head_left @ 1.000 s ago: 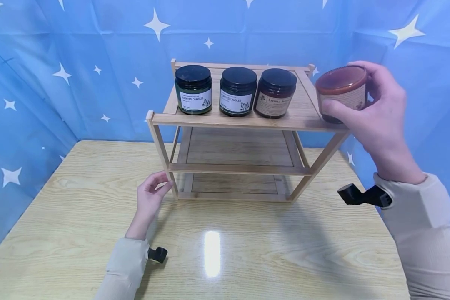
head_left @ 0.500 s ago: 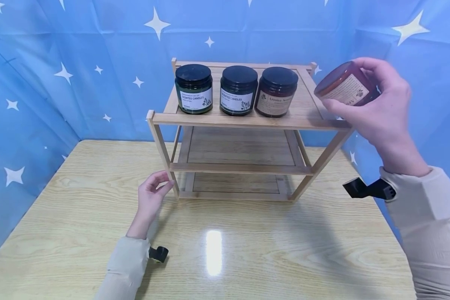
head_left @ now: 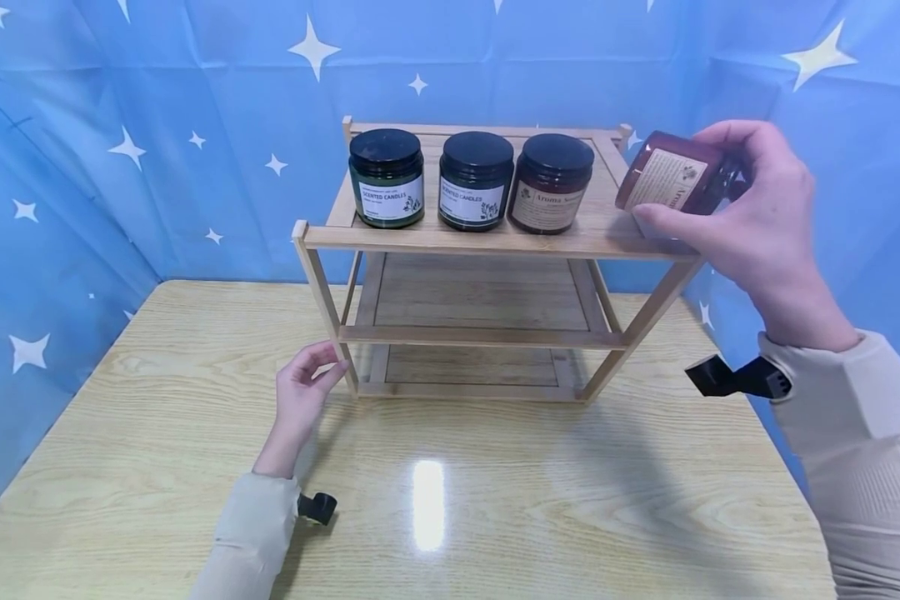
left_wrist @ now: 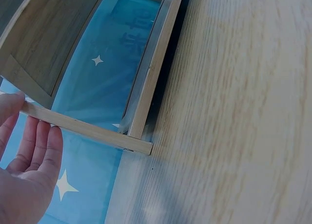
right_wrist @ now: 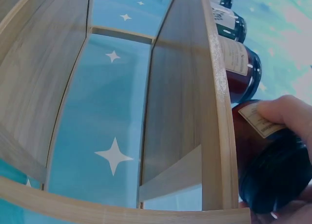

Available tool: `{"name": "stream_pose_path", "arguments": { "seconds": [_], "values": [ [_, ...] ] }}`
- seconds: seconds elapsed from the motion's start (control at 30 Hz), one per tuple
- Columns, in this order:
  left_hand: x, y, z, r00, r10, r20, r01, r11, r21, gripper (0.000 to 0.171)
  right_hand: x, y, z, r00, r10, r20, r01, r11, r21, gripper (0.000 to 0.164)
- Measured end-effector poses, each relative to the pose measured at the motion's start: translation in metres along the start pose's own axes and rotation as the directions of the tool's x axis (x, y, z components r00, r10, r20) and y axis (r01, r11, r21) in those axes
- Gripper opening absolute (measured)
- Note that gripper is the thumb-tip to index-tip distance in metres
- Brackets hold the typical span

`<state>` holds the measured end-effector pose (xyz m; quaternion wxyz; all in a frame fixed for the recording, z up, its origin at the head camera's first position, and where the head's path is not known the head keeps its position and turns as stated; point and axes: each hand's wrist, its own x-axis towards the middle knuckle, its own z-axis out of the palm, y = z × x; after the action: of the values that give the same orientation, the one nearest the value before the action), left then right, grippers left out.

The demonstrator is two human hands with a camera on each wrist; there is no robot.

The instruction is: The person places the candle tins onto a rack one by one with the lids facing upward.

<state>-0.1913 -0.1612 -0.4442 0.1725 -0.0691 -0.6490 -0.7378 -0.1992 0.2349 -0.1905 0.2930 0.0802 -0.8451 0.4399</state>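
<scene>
My right hand (head_left: 757, 204) grips a brown scented candle jar (head_left: 660, 177) by thumb and fingers at the right end of the wooden rack's (head_left: 480, 242) top shelf. The jar is tilted on its side, its dark lid towards my palm and its base facing left. In the right wrist view the thumb (right_wrist: 282, 114) presses near the label of this candle jar (right_wrist: 251, 139). Low on the left, my left hand (head_left: 303, 387) pinches the rack's front left leg (left_wrist: 87, 128) between thumb and fingers.
Two green candle jars (head_left: 387, 179) (head_left: 476, 182) and another brown one (head_left: 551, 183) stand upright in a row on the top shelf. Two lower shelves (head_left: 480, 292) lie beneath. The rack stands on a wooden table (head_left: 495, 492) before a blue star-patterned curtain (head_left: 217, 108).
The candle jar in my right hand has turned from base-up to lying on its side, base now facing left. My left hand keeps its place on the rack leg.
</scene>
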Motion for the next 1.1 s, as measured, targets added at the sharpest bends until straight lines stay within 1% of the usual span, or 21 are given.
{"name": "stream_pose_path", "arguments": {
  "seconds": [0.17, 0.27, 0.4, 0.57, 0.67, 0.8, 0.9, 1.1],
  "values": [
    [0.000, 0.000, 0.000, 1.000, 0.010, 0.003, -0.010, 1.000, -0.003, 0.028, 0.001, 0.001, -0.001, 1.000, -0.003, 0.027, 0.003, 1.000, 0.013, 0.057],
    [0.000, 0.000, 0.000, 1.000, 0.012, 0.004, -0.012, 1.000, -0.001, 0.028, 0.002, 0.001, -0.002, 0.999, -0.020, 0.049, 0.021, 0.999, -0.025, 0.056],
    [0.000, -0.001, 0.000, 1.000, 0.012, 0.006, -0.012, 1.000, -0.003, 0.028, 0.006, -0.001, -0.005, 0.996, -0.019, 0.085, 0.024, 0.998, -0.054, 0.055],
    [0.000, -0.001, 0.000, 1.000, 0.008, 0.008, -0.008, 1.000, 0.005, 0.028, 0.011, -0.002, -0.009, 0.991, 0.038, 0.127, -0.031, 0.998, -0.056, 0.056],
    [0.000, -0.001, 0.000, 1.000, 0.003, 0.007, -0.003, 1.000, 0.006, 0.028, 0.012, -0.002, -0.012, 0.982, 0.085, 0.169, -0.079, 0.996, -0.044, 0.058],
    [0.000, -0.001, 0.000, 1.000, 0.003, 0.003, -0.003, 1.000, -0.003, 0.028, 0.012, -0.003, -0.013, 0.970, 0.113, 0.216, -0.109, 0.994, -0.033, 0.059],
    [0.000, -0.001, 0.000, 1.000, 0.004, 0.001, -0.004, 1.000, -0.006, 0.028, 0.012, -0.003, -0.013, 0.970, 0.099, 0.224, -0.100, 0.995, -0.006, 0.056],
    [0.000, 0.000, 0.000, 1.000, -0.004, -0.005, 0.004, 1.000, 0.000, 0.028, 0.011, -0.005, -0.012, 0.980, 0.059, 0.188, -0.070, 0.996, 0.052, 0.051]
  ]
}}
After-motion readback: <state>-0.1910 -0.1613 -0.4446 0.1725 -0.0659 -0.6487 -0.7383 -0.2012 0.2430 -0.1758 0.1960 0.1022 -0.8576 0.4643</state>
